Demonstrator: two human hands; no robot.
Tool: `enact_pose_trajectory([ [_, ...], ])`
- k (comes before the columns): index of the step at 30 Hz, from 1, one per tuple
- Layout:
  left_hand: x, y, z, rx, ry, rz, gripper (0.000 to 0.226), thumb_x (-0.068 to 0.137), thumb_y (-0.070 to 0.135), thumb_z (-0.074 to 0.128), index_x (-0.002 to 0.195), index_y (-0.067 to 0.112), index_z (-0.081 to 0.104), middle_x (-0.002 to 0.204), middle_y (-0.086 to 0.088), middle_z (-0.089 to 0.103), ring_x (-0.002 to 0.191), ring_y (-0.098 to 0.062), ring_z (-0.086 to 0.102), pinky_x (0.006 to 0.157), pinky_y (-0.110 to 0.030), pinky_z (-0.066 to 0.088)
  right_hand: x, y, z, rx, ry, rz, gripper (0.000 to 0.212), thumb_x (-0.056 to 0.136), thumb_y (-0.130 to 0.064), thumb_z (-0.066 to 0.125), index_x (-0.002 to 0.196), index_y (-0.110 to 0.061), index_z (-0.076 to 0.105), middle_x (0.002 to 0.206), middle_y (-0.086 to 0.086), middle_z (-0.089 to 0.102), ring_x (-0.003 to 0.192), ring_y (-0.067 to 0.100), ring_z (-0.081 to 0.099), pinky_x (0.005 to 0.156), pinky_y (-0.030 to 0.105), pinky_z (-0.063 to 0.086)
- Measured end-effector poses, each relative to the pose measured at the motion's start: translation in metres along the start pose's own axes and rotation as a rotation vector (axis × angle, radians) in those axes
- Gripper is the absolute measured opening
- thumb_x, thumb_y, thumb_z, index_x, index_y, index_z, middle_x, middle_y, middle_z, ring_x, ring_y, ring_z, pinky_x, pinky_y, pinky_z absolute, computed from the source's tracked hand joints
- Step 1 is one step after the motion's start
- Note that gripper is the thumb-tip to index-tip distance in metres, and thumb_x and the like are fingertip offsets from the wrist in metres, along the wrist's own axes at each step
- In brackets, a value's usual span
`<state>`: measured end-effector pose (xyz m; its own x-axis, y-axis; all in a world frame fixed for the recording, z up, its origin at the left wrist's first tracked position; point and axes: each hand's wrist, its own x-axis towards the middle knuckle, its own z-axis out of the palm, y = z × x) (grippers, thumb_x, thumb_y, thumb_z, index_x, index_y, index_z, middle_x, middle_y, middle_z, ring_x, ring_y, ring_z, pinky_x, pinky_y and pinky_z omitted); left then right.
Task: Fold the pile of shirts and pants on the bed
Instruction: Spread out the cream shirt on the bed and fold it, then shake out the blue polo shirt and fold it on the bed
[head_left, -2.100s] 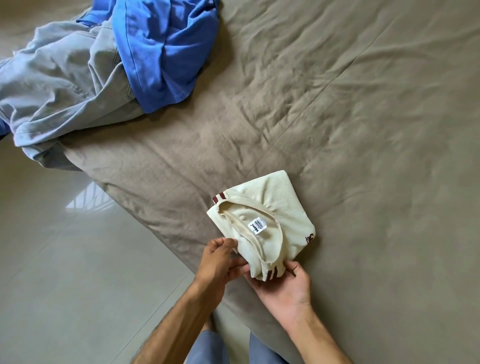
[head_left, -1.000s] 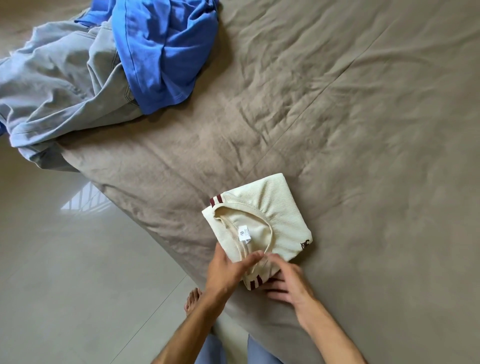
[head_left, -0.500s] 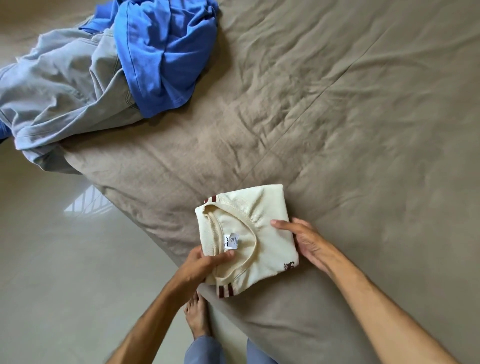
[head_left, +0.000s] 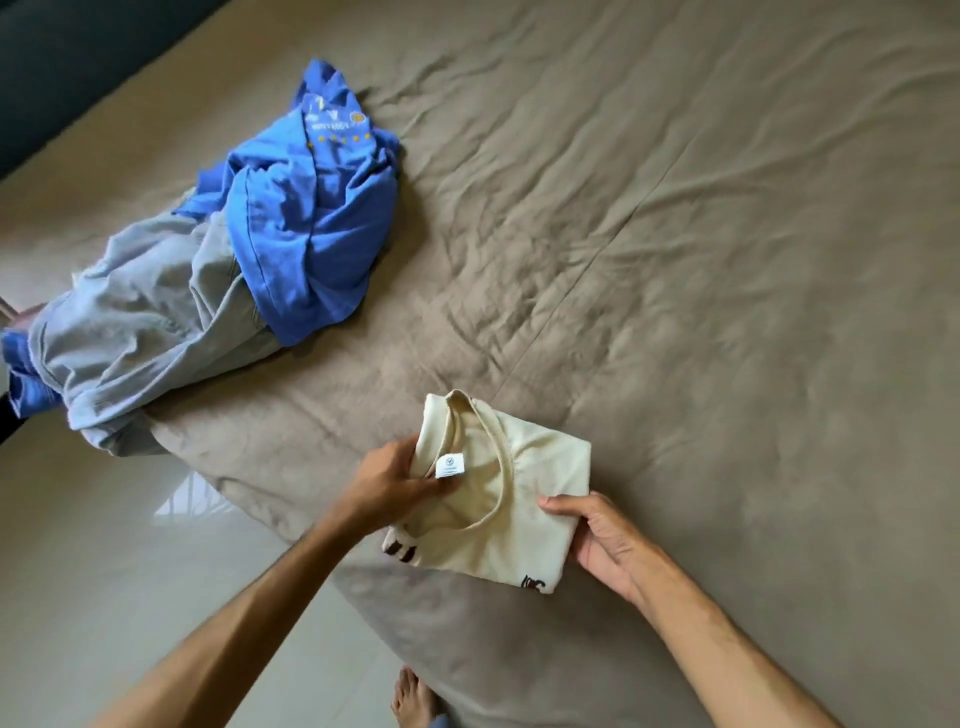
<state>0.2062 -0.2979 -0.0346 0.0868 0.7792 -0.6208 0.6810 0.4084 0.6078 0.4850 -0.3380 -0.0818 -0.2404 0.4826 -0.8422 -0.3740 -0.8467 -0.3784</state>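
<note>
Gripped folded cream shirt (head_left: 498, 499) at both sides: left hand (head_left: 389, 483) pinching collar side, right hand (head_left: 597, 535) opposite, near bed (head_left: 727, 312) edge; unfolded pile (head_left: 218, 291) far-left.

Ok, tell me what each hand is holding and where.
Both grip the folded cream shirt: left hand at its collar-side edge beside the label, right hand on the opposite edge.

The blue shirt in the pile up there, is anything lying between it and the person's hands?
Nothing visible. Only bare, wrinkled bedsheet lies between the hands and the blue shirt, which sits on top of the grey pants. Both the left hand and right hand are busy, though, holding the folded cream shirt.
</note>
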Motion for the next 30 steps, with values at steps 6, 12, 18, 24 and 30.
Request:
enact_pose_trajectory([
  [6,0.079,0.114,-0.079,0.380,-0.021,0.167,0.051,0.077,0.060,0.082,0.108,0.020,0.070,0.088,-0.001,0.072,0.083,-0.026,0.065,0.068,-0.036,0.049,0.007,-0.066,0.034,0.200,0.130,-0.128,0.052,0.079,-0.004,0.081,0.128,0.001,0.065,0.117,0.020,0.075,0.101,0.030,0.074,0.079,0.042,0.062],
  [12,0.210,0.215,-0.174,0.706,-0.020,0.357,0.046,0.081,0.049,0.083,0.116,0.025,0.068,0.089,0.003,0.065,0.084,-0.020,0.058,0.071,-0.029,0.038,0.068,-0.146,0.114,0.530,0.051,-0.277,0.045,0.087,-0.004,0.073,0.131,-0.007,0.064,0.127,0.016,0.072,0.117,0.031,0.070,0.093,0.047,0.059],
  [18,0.349,0.283,-0.251,0.777,0.047,0.446,0.051,0.077,0.041,0.088,0.120,0.025,0.066,0.098,-0.003,0.066,0.098,-0.029,0.062,0.073,-0.033,0.042,0.161,-0.245,0.200,0.708,-0.025,-0.411,0.038,0.096,-0.011,0.065,0.134,-0.015,0.062,0.128,0.012,0.072,0.116,0.027,0.071,0.096,0.049,0.055],
  [24,0.440,0.226,-0.258,0.691,0.191,0.388,0.076,0.090,0.029,0.076,0.154,0.015,0.037,0.145,-0.018,0.054,0.131,-0.039,0.053,0.106,-0.047,0.045,0.259,-0.226,0.211,0.398,0.261,-0.180,0.024,0.106,-0.018,0.051,0.125,-0.015,0.064,0.128,0.003,0.070,0.116,0.021,0.066,0.095,0.044,0.052],
  [30,0.386,0.077,-0.225,0.635,0.307,0.545,0.066,0.097,0.042,0.064,0.153,0.015,0.041,0.161,-0.008,0.042,0.153,-0.029,0.034,0.121,-0.048,0.033,0.266,-0.186,0.206,0.399,0.373,-0.235,0.028,0.098,0.003,0.054,0.120,-0.008,0.067,0.114,0.010,0.077,0.109,0.024,0.071,0.091,0.037,0.054],
])
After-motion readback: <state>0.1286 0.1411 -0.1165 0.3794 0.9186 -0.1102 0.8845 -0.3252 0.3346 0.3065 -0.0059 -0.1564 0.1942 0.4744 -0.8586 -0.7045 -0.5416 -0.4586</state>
